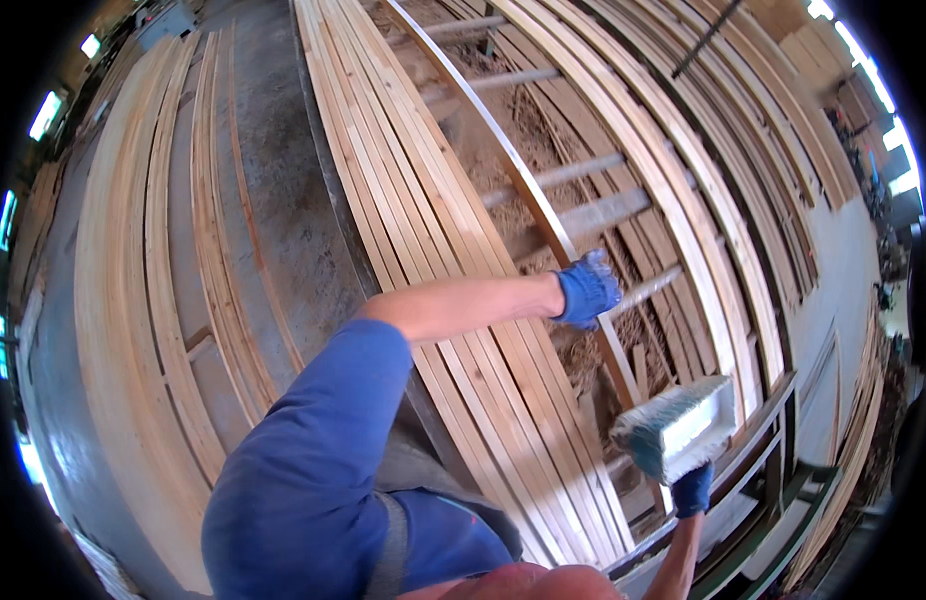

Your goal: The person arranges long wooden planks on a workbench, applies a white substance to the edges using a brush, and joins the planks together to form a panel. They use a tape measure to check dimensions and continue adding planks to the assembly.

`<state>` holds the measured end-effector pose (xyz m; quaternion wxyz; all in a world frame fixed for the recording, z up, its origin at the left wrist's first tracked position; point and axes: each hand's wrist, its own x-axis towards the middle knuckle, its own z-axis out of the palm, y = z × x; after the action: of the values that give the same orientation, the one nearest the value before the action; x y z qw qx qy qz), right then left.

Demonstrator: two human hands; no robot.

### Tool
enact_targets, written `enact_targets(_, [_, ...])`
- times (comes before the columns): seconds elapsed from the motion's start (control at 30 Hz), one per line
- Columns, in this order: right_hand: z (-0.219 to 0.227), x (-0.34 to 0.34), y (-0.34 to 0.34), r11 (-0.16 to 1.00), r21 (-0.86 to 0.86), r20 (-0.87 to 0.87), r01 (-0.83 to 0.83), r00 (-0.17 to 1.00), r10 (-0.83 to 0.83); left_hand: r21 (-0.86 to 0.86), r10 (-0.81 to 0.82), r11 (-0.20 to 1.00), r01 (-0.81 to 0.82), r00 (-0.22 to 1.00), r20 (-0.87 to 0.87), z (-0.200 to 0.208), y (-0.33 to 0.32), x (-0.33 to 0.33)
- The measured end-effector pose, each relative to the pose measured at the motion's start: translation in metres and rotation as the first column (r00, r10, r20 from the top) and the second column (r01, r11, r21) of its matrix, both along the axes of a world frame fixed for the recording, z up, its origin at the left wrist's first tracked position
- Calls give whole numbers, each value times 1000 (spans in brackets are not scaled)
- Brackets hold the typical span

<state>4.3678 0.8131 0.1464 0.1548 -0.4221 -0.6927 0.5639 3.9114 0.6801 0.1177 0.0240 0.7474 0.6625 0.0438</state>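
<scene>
holding a white brush-like block [683, 425], near right, in half-hidden right hand [692, 490]. covering part of a thin board [545, 212] with left hand [587, 290]; cannot tell if gripped.

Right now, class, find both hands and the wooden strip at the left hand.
Left hand [588, 290], head view: its middle.
Right hand [692, 490], head view: its middle.
Wooden strip [511, 162], head view: upper stretch.

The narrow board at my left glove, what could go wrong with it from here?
The narrow board seems to lie across spaced bars, so it might shift or tip if your left hand slips. The boxy white-and-green thing in your right hand hides part of the board's near end and could knock it.
</scene>
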Motion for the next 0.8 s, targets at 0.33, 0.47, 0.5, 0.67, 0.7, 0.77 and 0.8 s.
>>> enact_targets(0.33, [25, -398, -11, 509, 693, 503, -510, 848, 165, 387, 715, 473, -791, 602, 355, 28, -424, -291])
enact_targets(0.47, [23, -566, -4, 411, 723, 456, -555, 831, 318, -96, 823, 485, -869, 416, 386, -16, -538, -345])
enact_targets(0.5, [31, -609, -12, 434, 700, 503, -568, 823, 264, -284, 851, 480, -830, 363, 379, -16, -544, -357])
enact_targets(0.67, [38, -780, -30, 684, 567, 444, -459, 870, 216, -306, 716, 579, -756, 291, 634, -36, -553, -467])
enact_targets(0.7, [36, -816, -31, 681, 557, 444, -476, 863, 241, -320, 702, 572, -755, 248, 667, -35, -554, -489])
enact_targets(0.77, [29, -876, -36, 617, 587, 423, -525, 848, 319, -403, 550, 524, -750, -64, 833, -52, -566, -531])
enact_targets(0.8, [23, -910, -40, 556, 650, 375, -518, 855, 358, -436, 443, 507, -744, -209, 872, -62, -573, -564])
